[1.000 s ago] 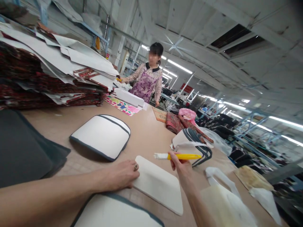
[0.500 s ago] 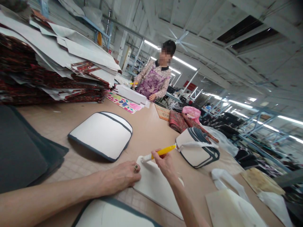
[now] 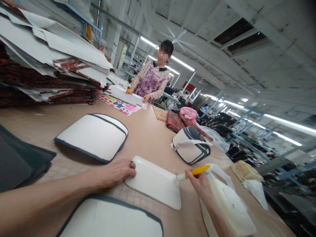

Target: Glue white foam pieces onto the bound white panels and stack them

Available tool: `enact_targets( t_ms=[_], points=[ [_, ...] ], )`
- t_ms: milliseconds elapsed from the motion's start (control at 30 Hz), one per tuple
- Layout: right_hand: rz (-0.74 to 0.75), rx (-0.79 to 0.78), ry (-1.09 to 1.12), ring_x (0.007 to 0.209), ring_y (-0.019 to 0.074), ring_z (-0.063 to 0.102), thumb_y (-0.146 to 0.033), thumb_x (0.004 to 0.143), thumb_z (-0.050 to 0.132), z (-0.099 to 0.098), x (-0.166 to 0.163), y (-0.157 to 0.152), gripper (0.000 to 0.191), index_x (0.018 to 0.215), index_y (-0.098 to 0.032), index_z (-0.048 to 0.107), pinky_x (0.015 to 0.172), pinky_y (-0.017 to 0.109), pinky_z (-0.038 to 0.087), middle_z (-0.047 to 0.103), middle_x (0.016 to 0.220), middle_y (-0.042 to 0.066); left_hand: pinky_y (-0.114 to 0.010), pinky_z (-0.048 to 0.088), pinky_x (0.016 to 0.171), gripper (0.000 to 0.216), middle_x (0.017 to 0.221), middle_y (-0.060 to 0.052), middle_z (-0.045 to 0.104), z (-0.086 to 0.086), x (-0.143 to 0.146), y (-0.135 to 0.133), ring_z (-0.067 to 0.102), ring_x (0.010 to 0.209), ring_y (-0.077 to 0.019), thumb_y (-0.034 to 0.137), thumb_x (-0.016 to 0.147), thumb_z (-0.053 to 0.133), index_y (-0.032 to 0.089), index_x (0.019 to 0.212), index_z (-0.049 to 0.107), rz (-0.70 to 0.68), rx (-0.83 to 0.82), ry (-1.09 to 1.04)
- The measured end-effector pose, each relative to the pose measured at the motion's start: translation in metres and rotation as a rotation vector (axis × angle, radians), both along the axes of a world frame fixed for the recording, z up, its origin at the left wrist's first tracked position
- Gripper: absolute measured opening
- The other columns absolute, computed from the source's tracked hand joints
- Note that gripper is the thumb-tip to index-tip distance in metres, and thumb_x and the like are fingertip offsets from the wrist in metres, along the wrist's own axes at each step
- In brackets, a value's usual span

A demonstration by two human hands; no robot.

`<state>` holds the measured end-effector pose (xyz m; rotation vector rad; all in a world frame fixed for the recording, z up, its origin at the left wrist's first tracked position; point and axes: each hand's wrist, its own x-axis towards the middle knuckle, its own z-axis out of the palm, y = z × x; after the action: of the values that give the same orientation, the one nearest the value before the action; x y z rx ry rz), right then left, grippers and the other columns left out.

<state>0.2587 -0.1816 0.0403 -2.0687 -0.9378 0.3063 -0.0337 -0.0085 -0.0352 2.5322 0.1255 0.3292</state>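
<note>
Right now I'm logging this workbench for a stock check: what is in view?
white panel: 1, white, table near edge, under left fingertips
brush: 1, yellow handle, at panel's right edge
trimmed pads: 2 single, white with dark edging, centre and near edge
pad stack: 1, white and dark, right
fabric pile: 1, red and white, far left
dark sheets: several, left
co-worker: 1, far end
left hand: on panel
right hand: holds brush

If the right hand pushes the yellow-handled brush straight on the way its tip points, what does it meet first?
The right hand aims the yellow-handled brush leftward; its pale tip sits at the right edge of the white panel, so that comes first. Beyond lies the left hand, though depth is uncertain.
</note>
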Motion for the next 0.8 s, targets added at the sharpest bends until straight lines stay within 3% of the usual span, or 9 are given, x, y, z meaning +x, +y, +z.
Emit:
enact_targets(
  t_ms=[67, 200, 300, 400, 533, 800],
  points=[
    [0.027, -0.001, 0.027, 0.051, 0.0143, 0.046, -0.052, 0.061, 0.066, 0.000, -0.020, 0.009, 0.037, 0.066, -0.016, 0.062, 0.052, 0.027, 0.037, 0.052, 0.053, -0.002, -0.024, 0.038, 0.077, 0.023, 0.092, -0.002, 0.057, -0.004, 0.003, 0.008, 0.052, 0.084, -0.0155, 0.005, 0.084, 0.039, 0.019, 0.092, 0.054, 0.036, -0.083, -0.018],
    [0.219, 0.005, 0.237, 0.045, 0.0097, 0.036, -0.053, 0.066, 0.062, -0.009, -0.085, 0.042, 0.035, 0.068, -0.017, 0.059, 0.045, 0.024, 0.030, 0.043, 0.050, -0.006, -0.025, 0.041, 0.077, 0.039, 0.092, -0.002, 0.059, -0.012, 0.007, 0.020, 0.054, 0.082, -0.0150, 0.007, 0.083, 0.038, 0.018, 0.121, 0.041, 0.085, -0.220, -0.019],
    [0.333, -0.013, 0.322, 0.046, 0.0087, 0.035, -0.051, 0.066, 0.061, -0.017, -0.125, 0.065, 0.034, 0.065, -0.017, 0.057, 0.045, 0.023, 0.030, 0.042, 0.052, -0.006, -0.025, 0.041, 0.078, 0.050, 0.092, -0.002, 0.060, -0.014, 0.008, 0.021, 0.055, 0.084, -0.0155, 0.008, 0.081, 0.041, 0.020, 0.129, 0.035, 0.072, -0.278, -0.031],
    [0.378, -0.049, 0.330, 0.047, 0.0084, 0.036, -0.047, 0.066, 0.061, -0.022, -0.141, 0.073, 0.031, 0.064, -0.017, 0.057, 0.046, 0.022, 0.030, 0.042, 0.052, -0.005, -0.026, 0.041, 0.079, 0.059, 0.093, -0.002, 0.060, -0.014, 0.008, 0.021, 0.055, 0.085, -0.0164, 0.007, 0.075, 0.043, 0.020, 0.132, 0.033, 0.058, -0.260, -0.015],
    [0.332, -0.101, 0.295, 0.048, 0.0091, 0.036, -0.043, 0.064, 0.062, -0.018, -0.119, 0.051, 0.028, 0.061, -0.016, 0.057, 0.046, 0.022, 0.030, 0.042, 0.051, -0.005, -0.027, 0.040, 0.083, 0.073, 0.101, -0.003, 0.058, -0.010, 0.005, 0.019, 0.054, 0.091, -0.0178, 0.003, 0.064, 0.044, 0.017, 0.135, 0.030, 0.027, -0.193, 0.022],
    [0.033, -0.166, 0.093, 0.052, 0.0149, 0.046, -0.048, 0.056, 0.067, 0.010, -0.027, -0.039, 0.032, 0.058, -0.017, 0.059, 0.052, 0.028, 0.037, 0.052, 0.053, -0.001, -0.028, 0.040, 0.085, 0.073, 0.103, -0.006, 0.058, -0.003, 0.001, 0.013, 0.055, 0.092, -0.0188, -0.002, 0.064, 0.038, 0.012, 0.136, 0.030, 0.045, -0.122, 0.082]
  ],
)
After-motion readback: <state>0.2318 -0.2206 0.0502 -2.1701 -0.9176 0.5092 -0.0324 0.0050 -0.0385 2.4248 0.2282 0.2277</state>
